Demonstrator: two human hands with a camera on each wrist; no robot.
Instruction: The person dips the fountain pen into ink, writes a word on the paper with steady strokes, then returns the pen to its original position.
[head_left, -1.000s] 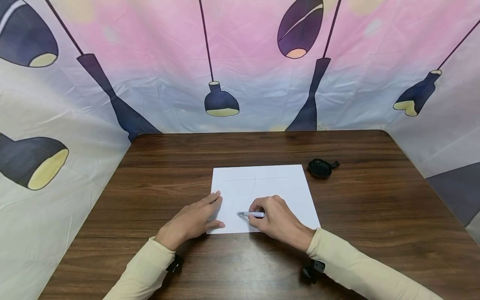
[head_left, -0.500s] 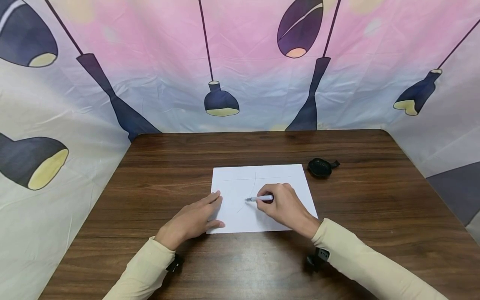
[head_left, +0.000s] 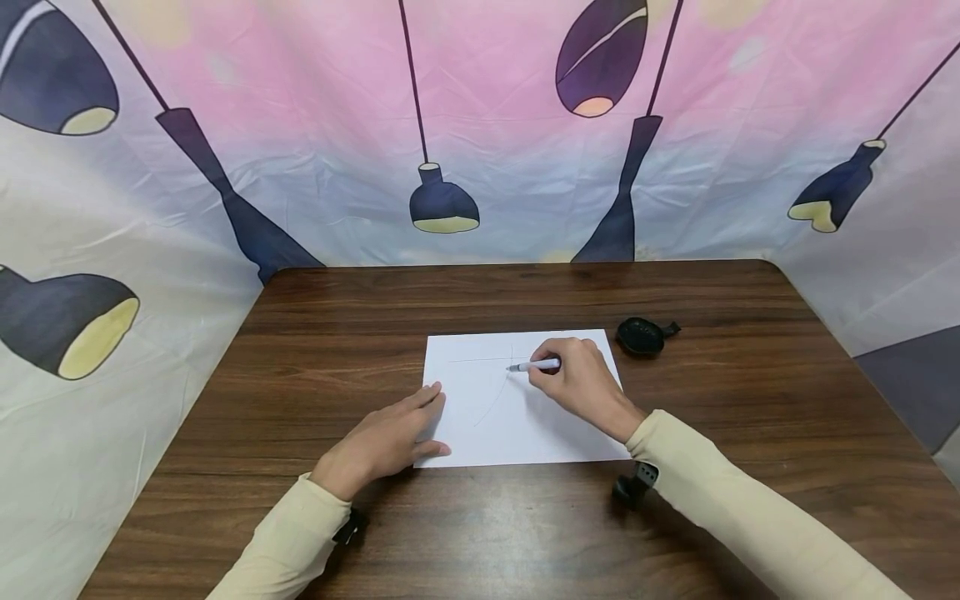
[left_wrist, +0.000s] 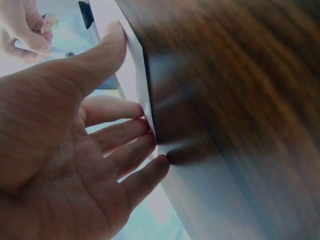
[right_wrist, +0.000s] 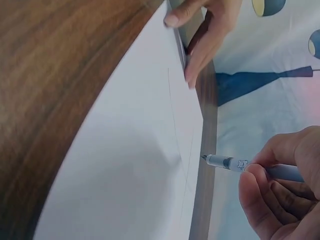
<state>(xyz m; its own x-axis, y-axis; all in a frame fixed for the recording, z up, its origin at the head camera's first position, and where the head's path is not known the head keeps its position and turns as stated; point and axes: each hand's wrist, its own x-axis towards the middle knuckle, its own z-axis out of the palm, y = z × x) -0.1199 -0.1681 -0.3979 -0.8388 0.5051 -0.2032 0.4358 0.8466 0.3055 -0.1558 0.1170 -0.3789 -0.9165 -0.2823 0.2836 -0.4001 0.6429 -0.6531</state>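
A white sheet of paper [head_left: 465, 392] lies on the brown table and bears a thin horizontal line crossed near its top by a long curved line. My right hand [head_left: 581, 379] pinches a pale pen [right_wrist: 225, 162] between thumb and fingers. The pen's tip points left, near where the two lines cross. In the right wrist view the tip appears raised off the sheet, with a shadow beneath. My left hand [head_left: 382, 442] rests at the paper's left edge, thumb and fingertips touching it. In the left wrist view its fingers [left_wrist: 127, 135] are spread and fairly straight.
A small black pan-shaped dish [head_left: 641, 336] with a short handle sits just beyond the paper's upper right corner. The wooden table [head_left: 337, 308] extends around the sheet. Behind it hangs a cloth backdrop [head_left: 322, 125] printed with lamps.
My right hand has moved with the pen away from me and slightly right, from the curve's lower end toward the top of the sheet. The left hand stays in place.
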